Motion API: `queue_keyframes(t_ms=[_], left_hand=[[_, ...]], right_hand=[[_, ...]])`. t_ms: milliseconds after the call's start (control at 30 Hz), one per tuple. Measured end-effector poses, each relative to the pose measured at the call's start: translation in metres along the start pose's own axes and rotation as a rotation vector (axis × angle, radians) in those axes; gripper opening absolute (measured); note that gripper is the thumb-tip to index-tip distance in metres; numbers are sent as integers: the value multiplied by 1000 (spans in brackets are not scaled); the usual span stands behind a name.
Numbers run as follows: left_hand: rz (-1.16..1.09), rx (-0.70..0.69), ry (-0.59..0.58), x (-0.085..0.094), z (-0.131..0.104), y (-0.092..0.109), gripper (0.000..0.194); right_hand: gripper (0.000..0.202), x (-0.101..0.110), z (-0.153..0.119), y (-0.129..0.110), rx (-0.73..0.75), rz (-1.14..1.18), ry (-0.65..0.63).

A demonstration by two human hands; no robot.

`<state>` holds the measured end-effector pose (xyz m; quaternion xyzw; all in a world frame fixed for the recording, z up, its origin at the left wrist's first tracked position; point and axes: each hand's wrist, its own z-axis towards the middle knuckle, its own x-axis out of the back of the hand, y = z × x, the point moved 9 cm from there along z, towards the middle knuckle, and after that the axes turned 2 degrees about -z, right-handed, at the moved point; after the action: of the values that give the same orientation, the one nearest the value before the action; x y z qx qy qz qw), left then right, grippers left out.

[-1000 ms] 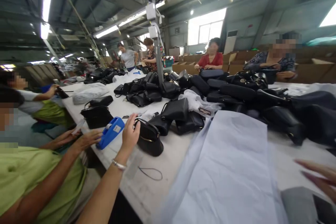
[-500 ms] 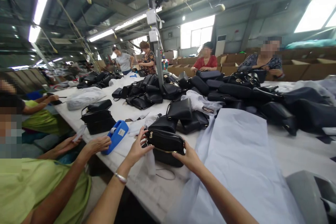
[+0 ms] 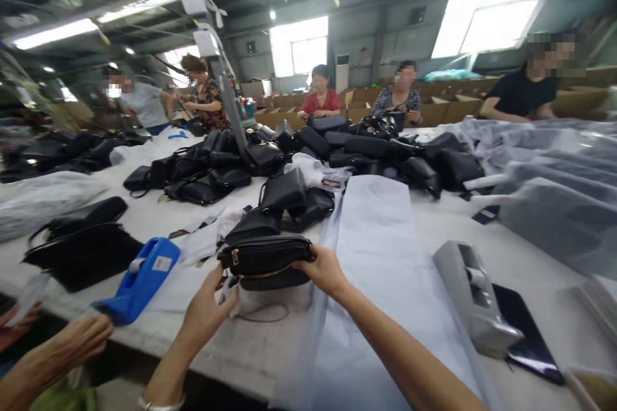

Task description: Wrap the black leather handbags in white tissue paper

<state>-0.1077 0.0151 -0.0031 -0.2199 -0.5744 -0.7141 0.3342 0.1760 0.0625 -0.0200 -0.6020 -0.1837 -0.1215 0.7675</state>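
A small black bag (image 3: 270, 258) with gold zips is held up above the table's near edge. My right hand (image 3: 324, 270) grips its right end, thumb on the front. At the bag's lower left corner, my left hand (image 3: 212, 298) has its fingers bent around a whitish piece and the bag's edge; exactly what it pinches is partly hidden. A thin dark cord (image 3: 265, 314) lies on the table below the bag. More black bags (image 3: 284, 192) are piled just behind it.
A blue tape dispenser (image 3: 144, 279) stands at left near a person's hand (image 3: 72, 347). White sheets (image 3: 380, 257) lie to the right, beside a grey dispenser (image 3: 475, 295) and a dark phone (image 3: 527, 334). Heaped bags (image 3: 366, 146) fill the back; several people work beyond.
The view has swung right, bringing the grey dispenser and phone into sight. My left hand has slid lower on the bag's left end; my right hand keeps its grip.
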Motion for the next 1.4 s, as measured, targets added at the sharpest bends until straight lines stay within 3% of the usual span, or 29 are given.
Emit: queue_keyframes(t_ms=[100, 200, 300, 400, 467, 567, 667, 767, 867, 1067, 1133, 1233, 1400], left_hand=[[104, -190, -3, 2, -2, 51, 60], [114, -367, -114, -17, -2, 110, 69], [121, -516, -265, -55, 0, 159, 78], [175, -532, -471, -110, 3, 181, 74], [157, -506, -532, -141, 4, 184, 71], [61, -504, -494, -172, 1, 181, 78], [-17, -402, -476, -197, -3, 156, 96], [-52, -308, -456, -217, -4, 132, 97], [-70, -376, -427, -227, -5, 129, 81], [-29, -439, -524, -232, -11, 144, 63], [2, -414, -545, -231, -12, 144, 63], [67, -419, -585, -235, -17, 142, 68], [267, -517, -602, -236, -29, 141, 79]], right_hand=[[27, 58, -20, -19, 79, 34, 86], [33, 126, -49, -31, 198, 6, 222], [32, 176, -81, -23, 280, -64, 301], [30, 202, -112, 3, 321, -132, 348], [34, 211, -132, 27, 295, -173, 381], [41, 215, -157, 62, 201, -240, 422], [42, 214, -173, 83, 158, -325, 440], [43, 209, -179, 94, 155, -371, 425], [44, 209, -180, 105, 104, -366, 419], [36, 218, -190, 122, -113, -239, 491], [34, 218, -194, 128, -212, -164, 515], [48, 210, -197, 133, -318, -95, 504], [51, 204, -195, 137, -334, -87, 454]])
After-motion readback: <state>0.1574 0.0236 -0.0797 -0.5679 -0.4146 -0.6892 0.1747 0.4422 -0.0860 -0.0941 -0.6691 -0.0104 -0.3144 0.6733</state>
